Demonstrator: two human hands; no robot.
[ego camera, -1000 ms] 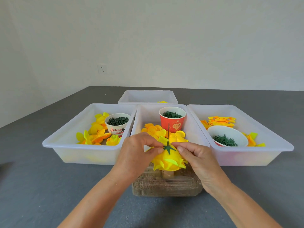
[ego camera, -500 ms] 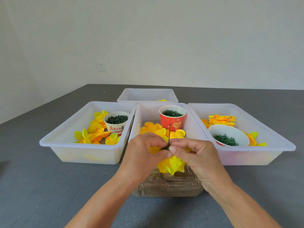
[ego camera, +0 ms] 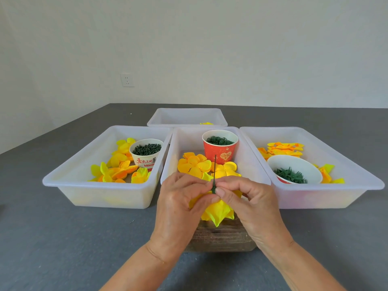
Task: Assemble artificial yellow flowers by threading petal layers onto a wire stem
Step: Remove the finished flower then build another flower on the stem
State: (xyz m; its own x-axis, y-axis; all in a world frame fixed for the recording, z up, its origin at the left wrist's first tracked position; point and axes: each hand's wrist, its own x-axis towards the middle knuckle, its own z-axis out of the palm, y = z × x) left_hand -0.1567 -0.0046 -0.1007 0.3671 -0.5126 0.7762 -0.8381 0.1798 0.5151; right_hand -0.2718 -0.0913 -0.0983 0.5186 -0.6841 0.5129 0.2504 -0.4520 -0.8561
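A yellow flower head (ego camera: 218,211) hangs upside down between my hands, above a clear plastic box (ego camera: 220,238). A thin dark green wire stem (ego camera: 215,166) rises straight up out of it. My left hand (ego camera: 180,204) grips the petals and pinches at the base of the stem from the left. From the right, my right hand (ego camera: 249,202) pinches a small green piece on the stem just above the petals. The green piece is mostly hidden by my fingertips.
Three white bins stand in a row behind my hands: the left bin (ego camera: 69,181), the middle bin (ego camera: 168,164) and the right bin (ego camera: 357,177), each holding yellow or orange petals and a cup of green parts. A fourth bin (ego camera: 186,116) sits farther back.
Both hands have closed in around the base of the stem. The green star-shaped piece that lay open on the petals is now covered by my fingers, and the petals are squeezed together.
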